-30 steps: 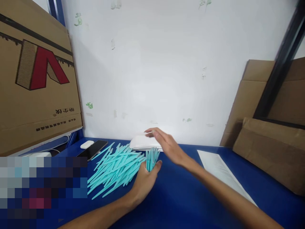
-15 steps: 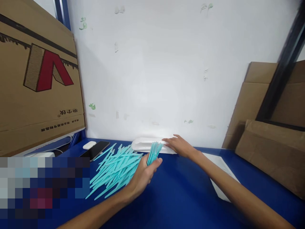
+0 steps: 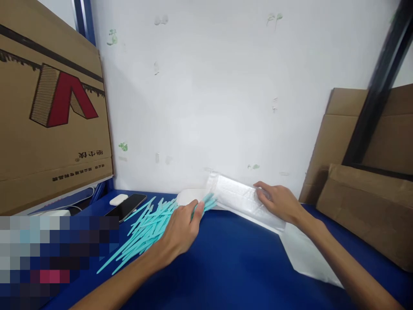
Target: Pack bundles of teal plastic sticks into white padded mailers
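My left hand (image 3: pixel 183 224) is closed around a bunch of thin turquoise plastic sticks (image 3: pixel 209 202), whose tips point right. Beside and under that forearm spreads a loose pile of similar tapered sticks (image 3: pixel 142 237). My right hand (image 3: pixel 279 202) grips a long, shallow white tray (image 3: pixel 240 196) with a shiny, slightly crinkled surface. The tray is tilted, its left end higher and near the stick tips; whether they touch it I cannot tell. Behind it, against the wall, more white trays (image 3: pixel 190 196) lie on the blue table, partly hidden.
A dark phone (image 3: pixel 129 206) and a small white case (image 3: pixel 118 199) lie at the back left. White sheet material (image 3: pixel 306 254) is under my right forearm. A large printed carton (image 3: pixel 58 129) stands left, with brown cardboard (image 3: pixel 364 206) on the right.
My right hand has lifted a white tray off the stack and drawn it to the right. My left hand has moved slightly left and turned, the sticks now leaning more to the right.
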Available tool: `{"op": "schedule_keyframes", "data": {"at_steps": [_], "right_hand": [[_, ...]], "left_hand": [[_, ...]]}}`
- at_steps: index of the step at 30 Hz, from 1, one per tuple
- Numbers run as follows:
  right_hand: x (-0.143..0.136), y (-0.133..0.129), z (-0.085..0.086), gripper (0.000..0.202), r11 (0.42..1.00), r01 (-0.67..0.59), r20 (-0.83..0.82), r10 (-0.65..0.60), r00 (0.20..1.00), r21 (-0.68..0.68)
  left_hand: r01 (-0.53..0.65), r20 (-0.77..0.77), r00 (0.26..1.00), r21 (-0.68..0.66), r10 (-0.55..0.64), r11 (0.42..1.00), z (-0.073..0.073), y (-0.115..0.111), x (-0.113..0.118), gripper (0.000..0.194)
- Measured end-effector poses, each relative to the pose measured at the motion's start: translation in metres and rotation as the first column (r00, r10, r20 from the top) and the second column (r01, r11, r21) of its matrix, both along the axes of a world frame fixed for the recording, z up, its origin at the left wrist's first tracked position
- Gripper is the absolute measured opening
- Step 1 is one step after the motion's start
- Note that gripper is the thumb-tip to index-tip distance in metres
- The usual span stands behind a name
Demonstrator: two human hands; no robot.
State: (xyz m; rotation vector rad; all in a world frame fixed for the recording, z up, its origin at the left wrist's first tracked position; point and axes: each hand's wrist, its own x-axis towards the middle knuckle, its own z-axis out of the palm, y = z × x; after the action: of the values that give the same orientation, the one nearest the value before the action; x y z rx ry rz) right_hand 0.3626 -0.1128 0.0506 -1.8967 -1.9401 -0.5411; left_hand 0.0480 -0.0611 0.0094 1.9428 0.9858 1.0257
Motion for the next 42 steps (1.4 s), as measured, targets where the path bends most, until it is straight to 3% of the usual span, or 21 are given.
{"op": "schedule_keyframes", "data": {"at_steps": [3,6,9,14,20,22,25,28,30,33,37,42], "right_hand": [[0.003,-0.003,-0.001,0.034,0.998,-0.037,-0.010,0.037,0.999,-0.048],[0.006,-0.005,0.000,0.030,0.987,-0.147,-0.109,0.139,0.984,-0.064],[0.006,-0.007,0.002,0.030,0.960,-0.271,-0.216,0.251,0.944,-0.065],[0.001,-0.012,0.004,0.028,0.913,-0.406,-0.402,0.357,0.843,-0.039],[-0.006,-0.018,0.009,0.027,0.894,-0.448,-0.541,0.361,0.759,-0.031],[-0.006,-0.017,0.007,0.028,0.892,-0.448,-0.533,0.348,0.771,-0.066],[-0.005,-0.011,-0.004,0.031,0.879,-0.422,-0.435,0.297,0.850,-0.224],[-0.006,-0.005,-0.017,0.035,0.852,-0.314,-0.287,0.204,0.936,-0.419],[-0.009,-0.003,-0.024,0.035,0.839,-0.262,-0.244,0.160,0.957,-0.476],[-0.020,-0.004,-0.030,0.053,0.822,-0.321,-0.301,0.192,0.934,-0.471],[-0.046,-0.007,-0.038,0.085,0.734,-0.484,-0.392,0.316,0.864,-0.476],[-0.064,-0.005,-0.050,0.076,0.714,-0.515,-0.391,0.352,0.850,-0.474]], "left_hand": [[-0.021,-0.358,0.916,0.409,0.181,0.912,-0.001,0.007,-0.005,0.043],[0.054,-0.506,0.823,0.522,0.259,0.851,0.000,0.013,-0.009,0.046],[0.126,-0.560,0.781,0.577,0.278,0.807,0.002,0.016,-0.011,0.050],[0.201,-0.629,0.730,0.573,0.268,0.795,0.002,0.017,-0.012,0.052],[0.236,-0.648,0.724,0.556,0.237,0.797,-0.002,0.017,-0.009,0.056],[0.255,-0.679,0.693,0.546,0.243,0.798,-0.005,0.016,-0.008,0.057],[0.295,-0.745,0.622,0.508,0.241,0.809,-0.013,0.013,-0.006,0.059],[0.337,-0.791,0.567,0.475,0.227,0.813,-0.020,0.011,-0.003,0.059],[0.356,-0.804,0.551,0.468,0.223,0.809,-0.022,0.010,-0.002,0.060],[0.372,-0.815,0.534,0.467,0.227,0.802,-0.022,0.009,-0.001,0.061],[0.378,-0.813,0.536,0.474,0.230,0.795,-0.021,0.010,-0.001,0.061],[0.379,-0.819,0.528,0.462,0.223,0.802,-0.020,0.010,-0.001,0.060]]}}
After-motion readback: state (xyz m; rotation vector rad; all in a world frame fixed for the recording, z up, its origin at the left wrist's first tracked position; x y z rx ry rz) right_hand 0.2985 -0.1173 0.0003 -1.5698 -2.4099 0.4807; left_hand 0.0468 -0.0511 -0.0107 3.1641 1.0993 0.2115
